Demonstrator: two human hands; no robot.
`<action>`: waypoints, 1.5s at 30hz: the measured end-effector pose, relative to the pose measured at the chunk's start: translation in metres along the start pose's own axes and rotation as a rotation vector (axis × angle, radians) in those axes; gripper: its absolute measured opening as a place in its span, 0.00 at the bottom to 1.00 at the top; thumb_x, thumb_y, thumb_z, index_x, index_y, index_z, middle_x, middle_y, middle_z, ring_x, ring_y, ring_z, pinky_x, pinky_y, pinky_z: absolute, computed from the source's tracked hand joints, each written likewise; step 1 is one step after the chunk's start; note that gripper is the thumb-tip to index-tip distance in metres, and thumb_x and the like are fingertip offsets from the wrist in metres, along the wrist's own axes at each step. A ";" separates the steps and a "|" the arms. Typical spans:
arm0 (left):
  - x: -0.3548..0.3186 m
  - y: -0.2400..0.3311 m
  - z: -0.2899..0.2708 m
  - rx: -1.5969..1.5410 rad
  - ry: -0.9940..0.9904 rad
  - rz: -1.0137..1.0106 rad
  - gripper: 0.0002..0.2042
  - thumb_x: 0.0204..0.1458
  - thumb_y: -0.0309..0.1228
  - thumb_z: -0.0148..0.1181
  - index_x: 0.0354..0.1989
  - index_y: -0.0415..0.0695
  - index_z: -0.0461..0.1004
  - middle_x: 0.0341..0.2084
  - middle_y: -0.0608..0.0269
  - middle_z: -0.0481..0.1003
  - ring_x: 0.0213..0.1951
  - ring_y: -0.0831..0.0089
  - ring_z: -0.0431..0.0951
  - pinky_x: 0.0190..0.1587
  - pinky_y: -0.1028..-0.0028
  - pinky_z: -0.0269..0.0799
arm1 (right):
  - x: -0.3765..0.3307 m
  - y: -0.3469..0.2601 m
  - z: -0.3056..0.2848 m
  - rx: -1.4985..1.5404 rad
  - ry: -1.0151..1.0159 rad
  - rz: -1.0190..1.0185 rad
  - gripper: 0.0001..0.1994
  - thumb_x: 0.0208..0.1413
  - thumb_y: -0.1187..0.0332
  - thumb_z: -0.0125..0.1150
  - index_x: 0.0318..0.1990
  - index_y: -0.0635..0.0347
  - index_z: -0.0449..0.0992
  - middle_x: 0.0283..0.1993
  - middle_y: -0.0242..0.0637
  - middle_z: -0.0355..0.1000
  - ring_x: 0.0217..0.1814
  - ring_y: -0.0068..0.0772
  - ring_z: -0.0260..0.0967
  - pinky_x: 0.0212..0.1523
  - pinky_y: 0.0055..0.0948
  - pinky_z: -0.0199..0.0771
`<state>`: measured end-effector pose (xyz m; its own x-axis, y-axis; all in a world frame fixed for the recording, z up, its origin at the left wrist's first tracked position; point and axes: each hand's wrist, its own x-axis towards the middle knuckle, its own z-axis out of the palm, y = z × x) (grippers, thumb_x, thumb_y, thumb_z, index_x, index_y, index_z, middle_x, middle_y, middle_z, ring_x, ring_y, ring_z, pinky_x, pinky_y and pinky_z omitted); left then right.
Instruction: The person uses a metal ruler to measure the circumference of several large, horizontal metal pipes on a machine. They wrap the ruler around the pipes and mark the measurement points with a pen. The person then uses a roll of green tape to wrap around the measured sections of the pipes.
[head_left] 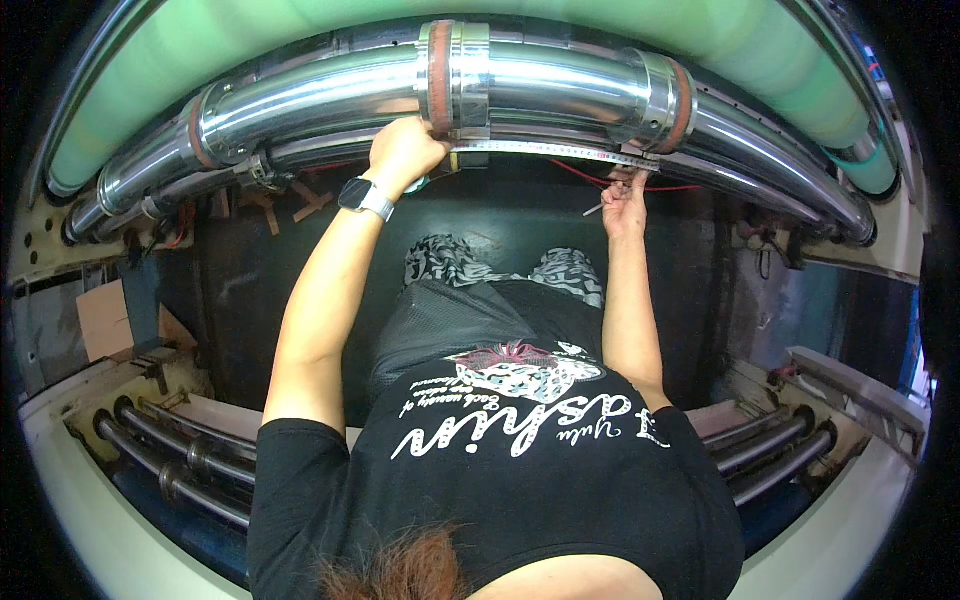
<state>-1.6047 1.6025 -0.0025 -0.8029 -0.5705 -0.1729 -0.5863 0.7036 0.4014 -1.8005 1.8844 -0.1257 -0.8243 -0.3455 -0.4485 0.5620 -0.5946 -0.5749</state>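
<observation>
under chrome roller (340, 95) | left hand (405, 150), right hand (625, 195) hold steel ruler (560, 150)

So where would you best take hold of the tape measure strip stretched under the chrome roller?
Probably at its two ends, as the hands do now: the left hand pins one end at the collar, the right hand pinches the other. The tape is thin, flat and taut along the roller, so come from below and pinch its flat faces.
</observation>
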 end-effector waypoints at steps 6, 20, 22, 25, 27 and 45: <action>-0.001 0.002 -0.003 -0.014 0.014 0.023 0.13 0.38 0.43 0.56 0.31 0.53 0.78 0.27 0.54 0.75 0.34 0.58 0.75 0.37 0.65 0.70 | 0.004 0.001 -0.005 -0.014 -0.006 0.005 0.18 0.46 0.51 0.58 0.33 0.56 0.67 0.22 0.27 0.60 0.19 0.19 0.50 0.20 0.20 0.51; -0.001 0.004 -0.007 0.003 -0.026 0.007 0.14 0.39 0.46 0.55 0.32 0.54 0.78 0.28 0.55 0.75 0.35 0.58 0.75 0.37 0.65 0.69 | 0.003 0.001 -0.004 -0.037 -0.051 -0.002 0.16 0.47 0.51 0.56 0.33 0.54 0.68 0.22 0.26 0.60 0.19 0.18 0.50 0.19 0.20 0.50; -0.001 0.003 -0.007 -0.005 -0.013 0.005 0.15 0.39 0.46 0.56 0.32 0.53 0.78 0.29 0.55 0.75 0.35 0.58 0.75 0.38 0.65 0.69 | 0.004 0.001 -0.004 -0.036 -0.044 -0.003 0.16 0.48 0.51 0.56 0.34 0.53 0.69 0.22 0.26 0.60 0.19 0.18 0.50 0.19 0.20 0.50; 0.000 0.002 -0.005 -0.049 0.023 0.021 0.14 0.37 0.42 0.60 0.31 0.49 0.77 0.28 0.51 0.74 0.34 0.55 0.74 0.35 0.63 0.68 | 0.005 0.001 -0.005 -0.031 -0.048 0.002 0.16 0.47 0.52 0.57 0.33 0.54 0.69 0.22 0.26 0.60 0.19 0.19 0.50 0.19 0.20 0.50; 0.000 0.002 -0.004 -0.044 0.015 0.022 0.14 0.37 0.43 0.60 0.31 0.49 0.77 0.28 0.51 0.74 0.34 0.56 0.74 0.36 0.64 0.68 | 0.006 0.000 -0.007 -0.021 -0.026 0.005 0.16 0.47 0.52 0.58 0.33 0.54 0.68 0.22 0.27 0.60 0.19 0.19 0.50 0.19 0.20 0.50; 0.005 -0.001 0.000 0.002 0.029 0.071 0.14 0.38 0.42 0.54 0.30 0.48 0.77 0.29 0.51 0.74 0.36 0.54 0.74 0.39 0.64 0.69 | -0.008 -0.014 -0.013 -0.290 0.008 0.081 0.19 0.48 0.48 0.56 0.28 0.57 0.68 0.20 0.26 0.63 0.18 0.18 0.57 0.16 0.20 0.55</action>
<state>-1.6079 1.5993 -0.0036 -0.8392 -0.5310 -0.1174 -0.5280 0.7438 0.4100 -1.8003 1.9052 -0.1232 -0.7759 -0.3769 -0.5058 0.6231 -0.3328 -0.7078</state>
